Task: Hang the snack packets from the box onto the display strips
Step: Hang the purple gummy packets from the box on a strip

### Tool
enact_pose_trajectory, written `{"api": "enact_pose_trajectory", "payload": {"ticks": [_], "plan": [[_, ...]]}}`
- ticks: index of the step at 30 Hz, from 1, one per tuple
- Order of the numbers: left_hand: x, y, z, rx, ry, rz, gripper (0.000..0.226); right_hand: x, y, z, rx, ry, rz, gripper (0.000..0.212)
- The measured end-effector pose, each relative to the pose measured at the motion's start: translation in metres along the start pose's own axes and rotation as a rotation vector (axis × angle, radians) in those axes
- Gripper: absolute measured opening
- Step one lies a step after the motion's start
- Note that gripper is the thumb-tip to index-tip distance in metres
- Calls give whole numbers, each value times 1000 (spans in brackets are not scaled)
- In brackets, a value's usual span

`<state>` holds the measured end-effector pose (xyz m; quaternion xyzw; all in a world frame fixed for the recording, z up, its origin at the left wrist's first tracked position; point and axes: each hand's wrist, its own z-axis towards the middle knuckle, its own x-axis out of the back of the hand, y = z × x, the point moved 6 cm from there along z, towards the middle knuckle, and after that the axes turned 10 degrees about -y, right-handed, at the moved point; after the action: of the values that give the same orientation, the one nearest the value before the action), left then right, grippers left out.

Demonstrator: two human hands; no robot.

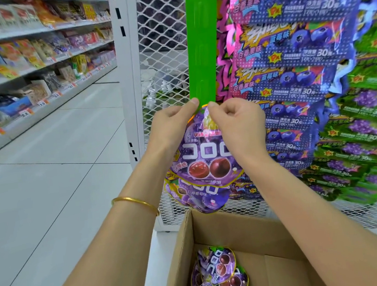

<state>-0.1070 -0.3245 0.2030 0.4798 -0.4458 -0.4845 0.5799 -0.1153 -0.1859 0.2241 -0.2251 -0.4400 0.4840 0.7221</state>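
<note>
Pinching the top rim of 1 packet, the left hand and right hand are holding it up against the green strip. On each hand the thumb and curled fingers are closing on the foil from either side. The packet is hanging down between the 2 wrists, its top just under the thumbs and touching the strip's lower stretch. Whether its hole is sitting on a hook yet is hidden behind the fingertips.

It is looking light and floppy: thin glossy foil with soft sweets inside, likely slippery and quick to crumple or swing. The flat sealed top is probably giving the surest hold, with 1 pinch on each side of the hang hole, leaving the hole free for the hook. Squeezing the belly would likely be bending it away from the strip.

The packet is showing a rounded shape, purple with a gold edge, white block lettering and 2 dark red grapes pictured. A 2nd packet is hanging just below, under the left wrist. Below both forearms the box is standing open, with more packets lying in its near-left corner.
</note>
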Motion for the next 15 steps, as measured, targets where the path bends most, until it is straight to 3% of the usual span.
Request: {"api": "enact_pose_trajectory", "payload": {"ticks": [5,15], "plan": [[-2,2,0,-28,-31,0,47,-2,7,5,-76,-6,-8,52],[3,1,1,-58,49,108,27,-8,15,-4,-153,-30,-83,52]]}}
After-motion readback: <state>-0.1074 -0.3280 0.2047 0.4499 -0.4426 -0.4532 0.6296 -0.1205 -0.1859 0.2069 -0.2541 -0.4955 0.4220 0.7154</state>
